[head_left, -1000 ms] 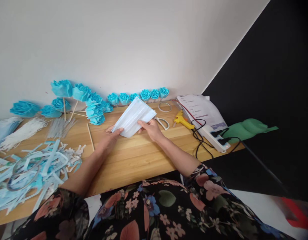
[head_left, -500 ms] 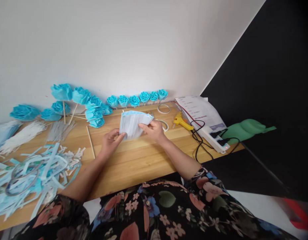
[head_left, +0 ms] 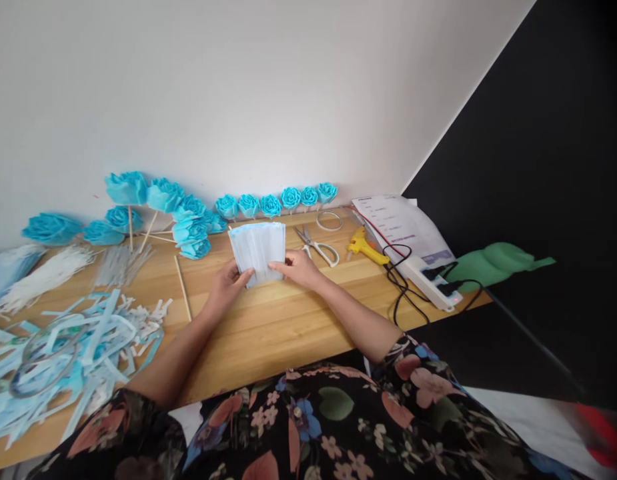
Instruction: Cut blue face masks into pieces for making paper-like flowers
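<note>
A pale blue and white pleated face mask (head_left: 259, 248) is held upright above the table, its blue edge at the top. My left hand (head_left: 229, 283) grips its lower left corner, thumb in front and fingers behind. On the lower right side, my right hand (head_left: 295, 268) pinches the mask the same way. Just behind my right hand lie white-handled scissors (head_left: 324, 252) on the wood. A thin wooden stick (head_left: 183, 288) rests on the table left of my left hand.
Blue fabric roses (head_left: 271, 205) line the wall. Cut strips (head_left: 78, 360) are heaped at the left, near white ear loops (head_left: 51, 277). At the right are a yellow glue gun (head_left: 367, 248), a power strip (head_left: 431, 283) with black cables, papers (head_left: 403, 223) and green material (head_left: 493, 263).
The mask has moved slightly left and now faces me more squarely. My right hand has shifted left and lower with it, exposing the scissors.
</note>
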A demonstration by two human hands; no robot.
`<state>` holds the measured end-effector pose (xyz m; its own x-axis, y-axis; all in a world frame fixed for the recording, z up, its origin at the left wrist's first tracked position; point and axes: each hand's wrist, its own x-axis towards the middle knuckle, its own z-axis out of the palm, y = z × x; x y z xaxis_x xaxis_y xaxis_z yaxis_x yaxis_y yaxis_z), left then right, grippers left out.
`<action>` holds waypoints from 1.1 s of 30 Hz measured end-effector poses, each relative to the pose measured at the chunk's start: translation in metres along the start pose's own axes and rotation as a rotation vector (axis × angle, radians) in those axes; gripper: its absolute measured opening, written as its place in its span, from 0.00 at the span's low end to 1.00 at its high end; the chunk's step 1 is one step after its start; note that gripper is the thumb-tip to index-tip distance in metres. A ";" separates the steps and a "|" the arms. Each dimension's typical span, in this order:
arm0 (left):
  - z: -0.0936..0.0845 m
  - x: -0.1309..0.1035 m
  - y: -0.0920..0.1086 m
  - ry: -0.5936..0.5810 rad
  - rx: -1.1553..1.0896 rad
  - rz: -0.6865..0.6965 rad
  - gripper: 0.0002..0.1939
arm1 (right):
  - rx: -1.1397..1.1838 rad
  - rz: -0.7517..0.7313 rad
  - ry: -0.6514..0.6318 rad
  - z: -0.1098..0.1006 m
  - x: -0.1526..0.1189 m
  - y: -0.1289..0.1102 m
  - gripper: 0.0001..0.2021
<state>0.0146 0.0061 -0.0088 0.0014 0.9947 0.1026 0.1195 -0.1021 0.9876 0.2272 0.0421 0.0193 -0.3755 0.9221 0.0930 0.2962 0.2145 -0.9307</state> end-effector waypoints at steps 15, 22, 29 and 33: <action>-0.002 -0.013 0.025 0.044 0.211 0.124 0.18 | -0.044 -0.096 0.027 -0.001 -0.005 -0.005 0.20; 0.000 -0.005 0.010 0.025 0.187 0.027 0.20 | -0.171 -0.035 -0.037 0.004 -0.001 0.006 0.22; 0.000 -0.007 0.014 0.040 0.243 0.045 0.19 | -0.169 -0.068 -0.012 0.006 -0.003 0.003 0.23; -0.001 -0.013 0.021 0.047 0.250 0.146 0.17 | -0.090 -0.133 0.017 0.004 -0.007 -0.002 0.22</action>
<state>0.0159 -0.0086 0.0112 -0.0088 0.9675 0.2527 0.3627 -0.2324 0.9024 0.2257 0.0339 0.0185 -0.4021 0.8887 0.2202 0.3225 0.3626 -0.8744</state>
